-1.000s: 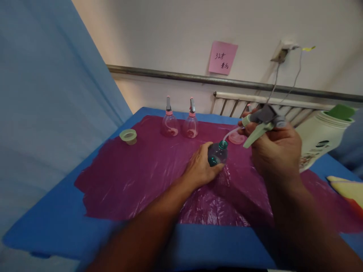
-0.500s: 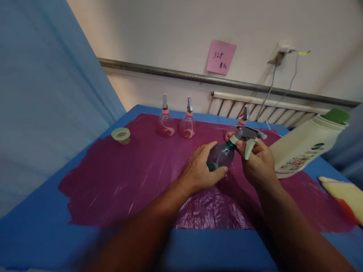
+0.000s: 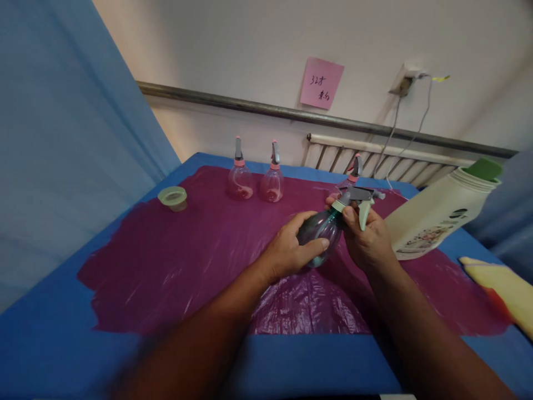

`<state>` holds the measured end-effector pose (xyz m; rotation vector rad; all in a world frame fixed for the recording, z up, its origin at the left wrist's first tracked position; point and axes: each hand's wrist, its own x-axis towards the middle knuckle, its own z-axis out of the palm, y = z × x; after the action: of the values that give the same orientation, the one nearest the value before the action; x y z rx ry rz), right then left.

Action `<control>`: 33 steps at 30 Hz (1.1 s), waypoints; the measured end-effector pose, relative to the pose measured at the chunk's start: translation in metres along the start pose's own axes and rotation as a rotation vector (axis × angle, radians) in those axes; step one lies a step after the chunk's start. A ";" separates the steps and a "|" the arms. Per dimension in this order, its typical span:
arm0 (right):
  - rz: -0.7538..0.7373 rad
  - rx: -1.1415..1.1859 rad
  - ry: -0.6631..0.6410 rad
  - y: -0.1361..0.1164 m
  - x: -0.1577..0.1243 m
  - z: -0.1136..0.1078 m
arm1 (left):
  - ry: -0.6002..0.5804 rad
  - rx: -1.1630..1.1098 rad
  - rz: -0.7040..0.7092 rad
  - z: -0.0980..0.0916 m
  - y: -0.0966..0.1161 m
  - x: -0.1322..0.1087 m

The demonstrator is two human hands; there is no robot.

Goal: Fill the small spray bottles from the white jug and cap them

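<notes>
Clear plastic spray bottle (image 3: 318, 232), teal-tinted, was held tilted low over purple plastic sheet (image 3: 187, 266) near table's middle, neck pointing up and right. Left hand (image 3: 287, 253) cupped bottle's body, thumb across front, fingers curled behind, forearm reaching in from lower left. Right hand (image 3: 368, 241) clasped grey-and-green trigger head (image 3: 360, 199) at bottle's neck, thumb by collar, wrist bent inward. Two pink-collared spray bottles (image 3: 239, 179) stood upright at back, third bottle (image 3: 353, 169) just behind hands. Green cap (image 3: 172, 197) lay far left, white jug (image 3: 433, 219) leaned near right hand.
</notes>
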<state>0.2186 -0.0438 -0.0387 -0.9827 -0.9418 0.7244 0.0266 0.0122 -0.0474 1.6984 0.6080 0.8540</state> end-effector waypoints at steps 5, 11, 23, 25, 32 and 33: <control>0.046 0.017 -0.006 0.002 0.002 -0.001 | -0.005 -0.002 0.012 -0.001 0.002 -0.001; 0.083 0.049 0.045 0.005 0.006 0.001 | -0.009 0.252 0.086 -0.001 0.008 -0.004; 0.164 0.198 0.014 0.000 0.000 0.013 | -0.090 0.481 0.206 0.000 0.005 -0.005; 0.151 0.185 -0.010 0.000 0.001 0.013 | -0.096 0.455 0.208 0.000 0.007 -0.005; 0.106 0.167 -0.063 -0.002 0.002 0.007 | -0.069 0.395 0.120 0.001 0.016 -0.005; 0.095 0.172 -0.057 -0.003 0.002 0.005 | -0.065 0.392 0.111 0.000 0.017 -0.005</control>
<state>0.2151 -0.0417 -0.0340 -0.8627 -0.8707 0.9019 0.0235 0.0037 -0.0324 2.1226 0.6730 0.7897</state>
